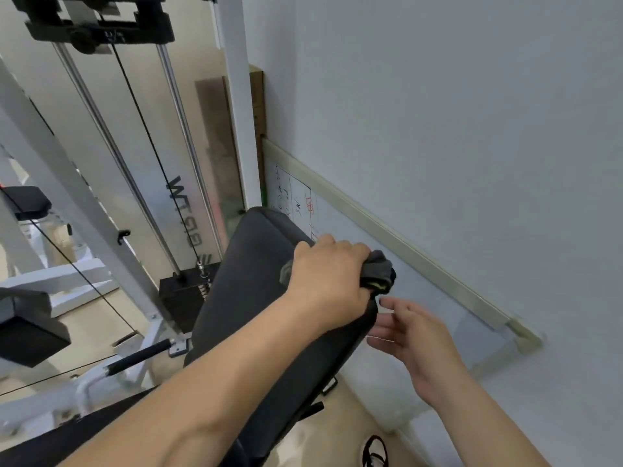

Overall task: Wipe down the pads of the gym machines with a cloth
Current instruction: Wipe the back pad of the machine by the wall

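Black pad [242, 284] bears left hand [327, 274] whose grip half-hides dark cloth [379, 269].

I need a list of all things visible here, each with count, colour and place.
back pad: one, black, centre, tilted
cloth: one, dark grey, at the pad's right edge
weight stack: one, black, behind the pad
cable: one, black, above the stack
machine frame: one, white, left
whiteboard: one, white, against the right wall
shoe: one, black and white, bottom
left hand: one, grips the cloth
right hand: one, open, beside the pad
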A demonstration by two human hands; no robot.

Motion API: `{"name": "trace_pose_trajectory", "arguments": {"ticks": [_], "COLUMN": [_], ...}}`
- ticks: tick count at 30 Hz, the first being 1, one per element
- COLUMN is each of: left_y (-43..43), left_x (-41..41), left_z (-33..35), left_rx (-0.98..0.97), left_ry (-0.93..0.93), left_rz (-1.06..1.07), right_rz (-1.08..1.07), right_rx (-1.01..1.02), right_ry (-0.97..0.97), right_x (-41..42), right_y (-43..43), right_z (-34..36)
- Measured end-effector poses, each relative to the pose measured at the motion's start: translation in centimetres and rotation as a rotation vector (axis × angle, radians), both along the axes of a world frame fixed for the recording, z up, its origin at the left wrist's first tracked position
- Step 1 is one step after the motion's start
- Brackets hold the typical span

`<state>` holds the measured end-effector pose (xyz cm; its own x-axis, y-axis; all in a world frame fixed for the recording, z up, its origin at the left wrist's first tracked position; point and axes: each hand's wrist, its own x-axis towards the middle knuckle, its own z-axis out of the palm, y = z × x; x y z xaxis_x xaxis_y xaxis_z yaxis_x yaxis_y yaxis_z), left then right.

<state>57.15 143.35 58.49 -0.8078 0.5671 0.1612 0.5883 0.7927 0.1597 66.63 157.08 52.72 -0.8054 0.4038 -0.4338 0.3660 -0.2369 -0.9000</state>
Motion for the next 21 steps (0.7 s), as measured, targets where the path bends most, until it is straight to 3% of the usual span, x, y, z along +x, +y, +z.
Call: {"name": "trace_pose_trajectory", "arguments": {"ticks": [2,4,9,11,15,17,21], "left_y": [1.1,1.2,-3.4,-6.1,-10.0,-11.0,-9.8], "left_x": [2.8,5.3,8.6,9.4,9.6,10.4,11.6], "left_z": [-0.9,-2.7,-9.9,-12.5,-16.9,-17.6,-14.6], "left_rx": [-0.024,0.039,0.342,0.563,0.788,0.85,1.036], "left_ry": [-0.004,0.131,0.259,0.138,-0.364,-0.481,-0.523], "left_rz": [-0.092,-0.195,-0.245,-0.017,0.751,0.868,0.84], "right_rz": [-0.044,-0.092,-0.065,-0.041,0.056,0.1,0.137], "right_rx": [-0.028,-0.051,0.037,0.086,0.183,0.263,0.441], "right_ry": [0.011,-0.002,-0.028,-0.012,0.04,0.028,0.106], "right_x": [0.5,1.3,3.2,3.6,4.6,4.9,4.4], "right_y": [0.0,-0.2,0.6,0.5,-0.5,-0.9,-1.8], "right_z": [-0.2,-0.4,-0.9,-1.1,-1.5,-1.6,-0.5]}}
